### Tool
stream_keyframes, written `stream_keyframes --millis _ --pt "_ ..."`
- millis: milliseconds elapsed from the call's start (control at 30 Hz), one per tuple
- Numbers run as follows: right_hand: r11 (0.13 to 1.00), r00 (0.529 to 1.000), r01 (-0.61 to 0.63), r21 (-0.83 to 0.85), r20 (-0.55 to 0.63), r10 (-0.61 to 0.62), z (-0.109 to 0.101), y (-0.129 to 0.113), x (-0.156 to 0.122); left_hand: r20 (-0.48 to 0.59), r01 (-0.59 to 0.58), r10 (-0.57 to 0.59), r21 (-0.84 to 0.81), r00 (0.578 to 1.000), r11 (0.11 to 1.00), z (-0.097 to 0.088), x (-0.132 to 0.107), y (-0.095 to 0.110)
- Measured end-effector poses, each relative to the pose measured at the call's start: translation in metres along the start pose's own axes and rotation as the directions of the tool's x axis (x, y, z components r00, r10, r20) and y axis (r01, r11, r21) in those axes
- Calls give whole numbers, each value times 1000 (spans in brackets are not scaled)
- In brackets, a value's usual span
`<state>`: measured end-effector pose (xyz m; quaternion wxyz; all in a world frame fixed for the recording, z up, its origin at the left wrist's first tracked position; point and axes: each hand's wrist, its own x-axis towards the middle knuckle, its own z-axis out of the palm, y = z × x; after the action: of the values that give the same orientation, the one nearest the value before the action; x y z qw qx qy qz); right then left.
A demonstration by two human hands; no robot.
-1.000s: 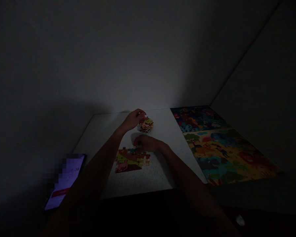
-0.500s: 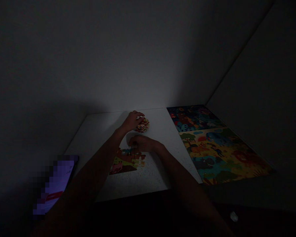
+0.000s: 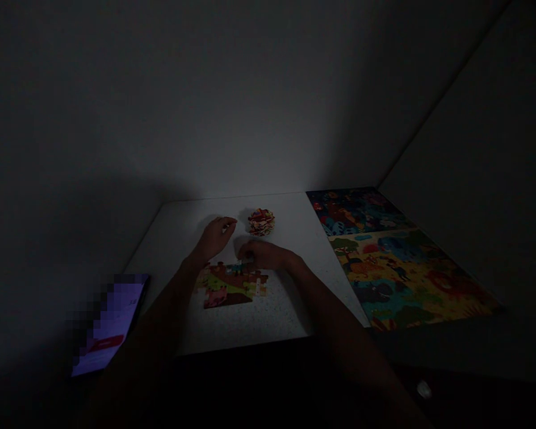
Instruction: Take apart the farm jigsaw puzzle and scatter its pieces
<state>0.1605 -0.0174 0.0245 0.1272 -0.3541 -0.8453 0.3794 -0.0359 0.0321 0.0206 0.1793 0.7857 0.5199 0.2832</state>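
Since the earlier frame, our left hand (image 3: 215, 235) stands farther left and nearer to us, apart from the pile of loose puzzle pieces (image 3: 261, 222). Nearest, at lower right, we see a small pale object (image 3: 423, 389), too dim to identify; at left lies a lit phone (image 3: 111, 330), partly pixelated, with a red bar on its screen. Beyond these, on the white tabletop (image 3: 272, 322), we find the partly assembled puzzle (image 3: 227, 286), with a pink animal at its near left. Our right hand (image 3: 263, 253) is at its far right edge, fingers curled; we cannot tell whether it grips a piece. Our left hand has thumb and fingers drawn together; we cannot tell what, if anything, they pinch. Just beyond both hands stands the pile. At right lie 2 pictures: 1 yellow animal picture (image 3: 411, 280) and, behind it, 1 dark picture (image 3: 357, 211). Farthest, we see a grey wall (image 3: 250, 119).
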Motion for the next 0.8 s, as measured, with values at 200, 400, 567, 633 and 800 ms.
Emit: stream_keyframes --millis 200,400,567,633,800 --pt "997 998 -65 -34 -9 65 -2 -2 -11 -12 55 -54 205 998 977 -20 -50 -29" --pt "984 980 -135 -120 -166 115 17 -6 -56 -82 157 -137 366 987 917 -21 -64 -18" --pt "986 933 -128 -103 -349 85 47 -12 -87 -99 191 -165 410 981 892 -18 -66 -11" --pt "989 920 -118 -83 -385 78 54 -13 -91 -100 196 -170 404 980 893 -17 -66 -10" --pt "991 908 -123 -58 -409 89 59 -9 -92 -115 212 -182 375 977 902 -18 -66 -8"
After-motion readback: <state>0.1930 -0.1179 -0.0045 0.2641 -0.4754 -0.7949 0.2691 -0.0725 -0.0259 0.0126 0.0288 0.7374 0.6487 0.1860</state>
